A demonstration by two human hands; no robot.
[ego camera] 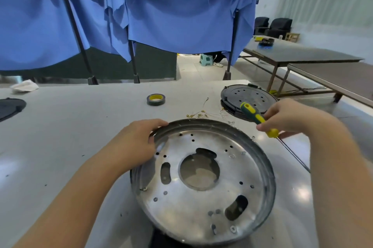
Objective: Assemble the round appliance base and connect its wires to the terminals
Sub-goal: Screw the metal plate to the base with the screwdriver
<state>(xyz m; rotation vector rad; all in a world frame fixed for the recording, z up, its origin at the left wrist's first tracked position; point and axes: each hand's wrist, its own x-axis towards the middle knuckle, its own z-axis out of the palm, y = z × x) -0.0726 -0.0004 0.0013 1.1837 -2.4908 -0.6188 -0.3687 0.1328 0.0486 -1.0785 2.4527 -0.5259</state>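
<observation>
- Two bare hands are working over a white table, one on each side of a round metal base pan.
- The base pan is lying near the table's front edge, open side up, showing a big round hole in its middle and many small holes and slots around it.
- The left hand is gripping the pan's far-left rim, fingers curling over the edge and thumb resting inside the wall.
- The right hand is pinching a green-and-yellow screwdriver by its handle, just beyond the pan's right rim; the thin shaft is slanting down toward the table on the right.
- A loose tangle of thin wires with small brass terminals is lying on the table just behind the pan.
- A black round plastic cover is sitting farther back on the right, near the wires.
- A roll of dark tape with a yellow core is standing well apart, farther back toward the middle.
- Blue cloth is hanging behind the table.
</observation>
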